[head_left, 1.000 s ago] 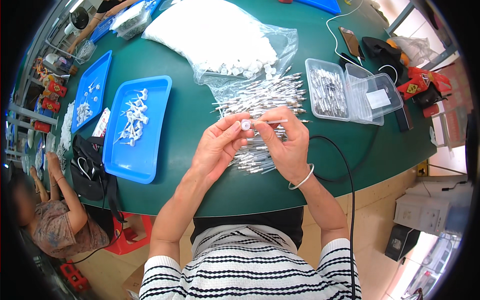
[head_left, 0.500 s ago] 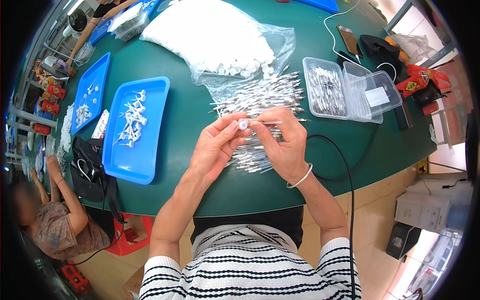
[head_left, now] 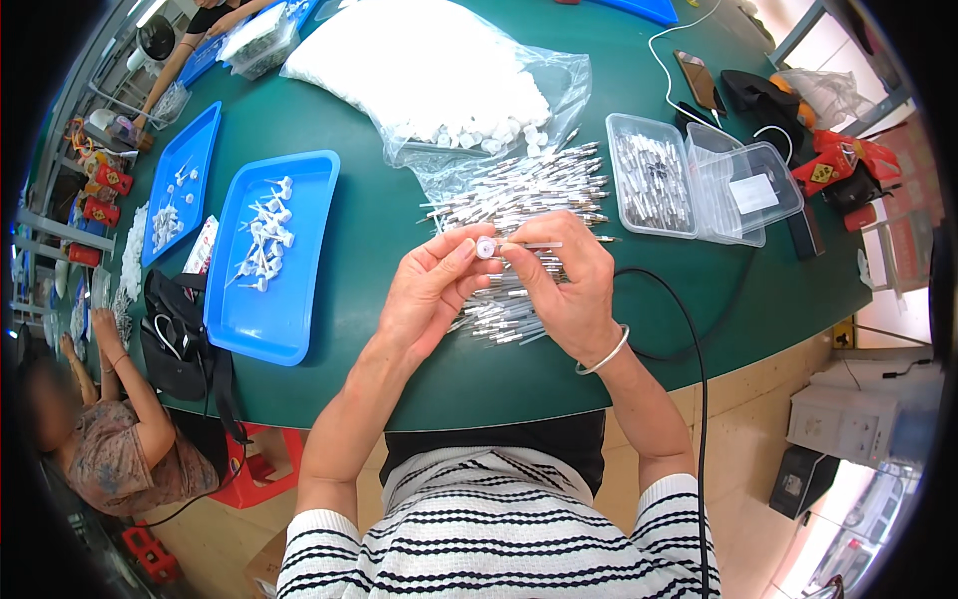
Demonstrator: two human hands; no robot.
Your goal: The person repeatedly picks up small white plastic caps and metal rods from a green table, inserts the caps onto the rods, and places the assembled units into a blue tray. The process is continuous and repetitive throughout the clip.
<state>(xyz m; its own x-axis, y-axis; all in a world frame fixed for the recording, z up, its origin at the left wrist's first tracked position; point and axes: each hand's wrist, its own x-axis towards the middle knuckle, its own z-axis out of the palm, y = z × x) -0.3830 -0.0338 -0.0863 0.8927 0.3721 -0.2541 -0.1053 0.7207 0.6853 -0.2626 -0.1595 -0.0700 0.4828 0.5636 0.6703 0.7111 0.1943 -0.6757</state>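
Observation:
Between the thumb and fingers of my left hand [head_left: 431, 285] is a small round white cap [head_left: 486, 248]. My right hand [head_left: 567, 285] pinches a thin whitish rod [head_left: 542, 245], its inner end up against the cap's side; whether it sits inside the cap cannot be made out. Both hands meet just above a heap of thin white and metallic rods [head_left: 529, 195] on the green table. Behind the heap, a large clear plastic bag [head_left: 419, 75] spills many loose white caps. To the left, a blue tray [head_left: 261, 334] holds several caps with rods attached.
A clear plastic box [head_left: 654, 175] of rods stands right of the heap, its lid beside it. A phone [head_left: 699, 80] lies on a cable farther back. Left are another blue tray [head_left: 205, 135], a black bag [head_left: 175, 324] and a seated person [head_left: 130, 449]. A black cable [head_left: 699, 349] hangs over the table's front edge.
Almost nothing differs. Both hands keep the cap and rod together in the same place, with only a slight shift of the right wrist and bracelet.

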